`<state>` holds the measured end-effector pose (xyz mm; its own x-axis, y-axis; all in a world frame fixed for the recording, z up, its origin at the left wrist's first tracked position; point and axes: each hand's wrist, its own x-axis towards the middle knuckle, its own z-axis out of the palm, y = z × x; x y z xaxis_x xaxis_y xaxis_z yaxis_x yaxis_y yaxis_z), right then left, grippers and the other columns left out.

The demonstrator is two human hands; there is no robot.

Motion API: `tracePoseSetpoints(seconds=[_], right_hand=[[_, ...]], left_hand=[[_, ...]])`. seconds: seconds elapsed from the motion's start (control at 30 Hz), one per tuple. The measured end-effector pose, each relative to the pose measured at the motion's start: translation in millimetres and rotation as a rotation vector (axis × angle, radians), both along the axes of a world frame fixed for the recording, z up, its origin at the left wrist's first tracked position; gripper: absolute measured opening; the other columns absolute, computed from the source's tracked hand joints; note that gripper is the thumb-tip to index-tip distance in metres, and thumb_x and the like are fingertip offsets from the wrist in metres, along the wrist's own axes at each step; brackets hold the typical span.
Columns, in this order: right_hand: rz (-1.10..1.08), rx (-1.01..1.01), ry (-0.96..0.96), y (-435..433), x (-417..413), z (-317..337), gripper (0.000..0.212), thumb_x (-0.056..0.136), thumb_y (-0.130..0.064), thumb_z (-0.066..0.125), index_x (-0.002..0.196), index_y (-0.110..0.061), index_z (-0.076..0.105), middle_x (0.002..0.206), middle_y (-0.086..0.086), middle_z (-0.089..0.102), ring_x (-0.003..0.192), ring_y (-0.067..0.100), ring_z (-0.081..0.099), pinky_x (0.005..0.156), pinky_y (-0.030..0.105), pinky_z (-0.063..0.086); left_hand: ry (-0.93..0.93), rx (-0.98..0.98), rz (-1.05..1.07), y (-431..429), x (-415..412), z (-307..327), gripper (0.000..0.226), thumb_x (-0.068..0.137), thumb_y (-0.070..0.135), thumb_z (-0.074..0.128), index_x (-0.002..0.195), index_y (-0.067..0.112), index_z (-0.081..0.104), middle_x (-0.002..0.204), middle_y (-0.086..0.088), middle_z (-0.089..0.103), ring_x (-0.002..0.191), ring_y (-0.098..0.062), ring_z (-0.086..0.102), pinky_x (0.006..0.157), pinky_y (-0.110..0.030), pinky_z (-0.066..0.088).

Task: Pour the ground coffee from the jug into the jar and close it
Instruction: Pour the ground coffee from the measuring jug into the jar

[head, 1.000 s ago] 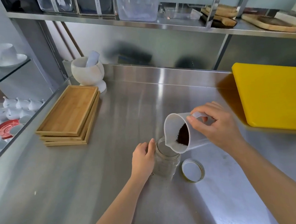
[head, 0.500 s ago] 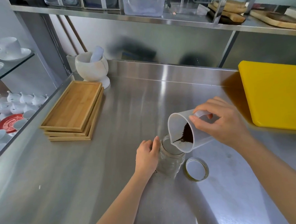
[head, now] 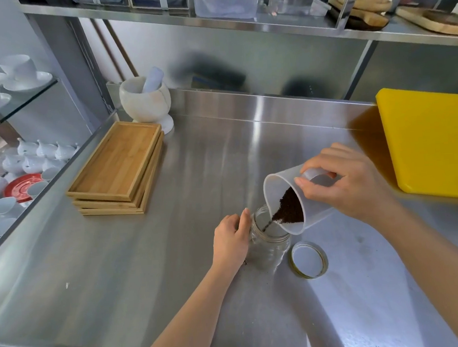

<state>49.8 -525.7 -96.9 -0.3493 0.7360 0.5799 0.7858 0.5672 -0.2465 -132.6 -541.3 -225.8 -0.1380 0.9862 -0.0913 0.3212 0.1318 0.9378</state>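
A clear glass jar (head: 269,247) stands upright on the steel counter (head: 221,160), mouth open. My left hand (head: 231,241) grips its left side. My right hand (head: 350,185) holds a translucent plastic jug (head: 280,194) by its handle, tipped steeply leftwards with its spout over the jar's mouth. Dark ground coffee (head: 288,209) has slid to the jug's lip, and a thin stream falls into the jar. The jar's round lid (head: 308,260) lies flat on the counter just right of the jar. A few coffee grains lie by my left wrist.
A stack of bamboo trays (head: 116,167) lies at the left, a white mortar with pestle (head: 145,100) behind it. A yellow cutting board (head: 434,140) sits at the right. White cups fill the glass shelves (head: 13,88) at left; a steel shelf (head: 239,26) hangs overhead.
The jug has tilted further and the coffee has slid down to its spout. A stream now falls into the jar. My left hand stays on the jar.
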Motion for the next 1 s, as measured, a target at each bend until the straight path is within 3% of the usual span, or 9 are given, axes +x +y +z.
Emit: tracePoseSetpoints(seconds=[0.17,0.33,0.5,0.73,1.0], right_hand=[[-0.017,-0.022,0.019,0.3,1.0,-0.7,0.043,0.076,-0.046,0.053,0.073,-0.007,0.069,0.065,0.015,0.062,0.063,0.03,0.052,0.053,0.043,0.048],[-0.012,-0.021,0.029,2.1,1.8,-1.4,0.043,0.076,-0.045,0.053,0.072,-0.006,0.068,0.064,0.015,0.06,0.062,0.029,0.049,0.052,0.033,0.039],[0.028,-0.011,0.005,2.7,-1.5,0.0,0.042,0.076,-0.044,0.053,0.071,-0.005,0.068,0.063,0.014,0.061,0.062,0.03,0.05,0.054,0.036,0.043],[0.072,0.032,-0.021,8.2,-3.2,1.9,0.041,0.076,-0.042,0.055,0.067,-0.003,0.067,0.06,0.013,0.059,0.059,0.03,0.047,0.055,0.035,0.038],[0.122,0.105,-0.104,9.9,-4.7,6.0,0.041,0.076,-0.04,0.055,0.066,-0.002,0.066,0.061,0.016,0.06,0.057,0.035,0.05,0.051,0.046,0.047]], left_hand=[[0.003,0.023,0.006,-0.4,-0.3,0.7,0.05,0.094,0.034,0.046,0.054,0.013,0.024,0.061,0.001,0.031,0.059,-0.017,0.032,0.06,-0.034,0.027],[-0.032,0.015,0.002,-1.8,0.6,0.1,0.047,0.094,0.035,0.046,0.058,0.018,0.02,0.055,0.006,0.022,0.053,-0.012,0.021,0.054,-0.031,0.019],[-0.027,0.002,-0.016,-0.5,-0.3,-1.1,0.048,0.094,0.036,0.045,0.057,0.019,0.019,0.05,0.009,0.02,0.05,-0.011,0.019,0.053,-0.032,0.017],[-0.037,-0.011,-0.031,0.0,-1.1,-1.6,0.049,0.094,0.037,0.045,0.057,0.019,0.019,0.052,0.008,0.02,0.051,-0.011,0.019,0.054,-0.032,0.017],[-0.054,-0.018,-0.036,0.6,-1.3,-3.1,0.049,0.094,0.037,0.045,0.055,0.019,0.019,0.05,0.009,0.02,0.051,-0.012,0.02,0.053,-0.031,0.018]])
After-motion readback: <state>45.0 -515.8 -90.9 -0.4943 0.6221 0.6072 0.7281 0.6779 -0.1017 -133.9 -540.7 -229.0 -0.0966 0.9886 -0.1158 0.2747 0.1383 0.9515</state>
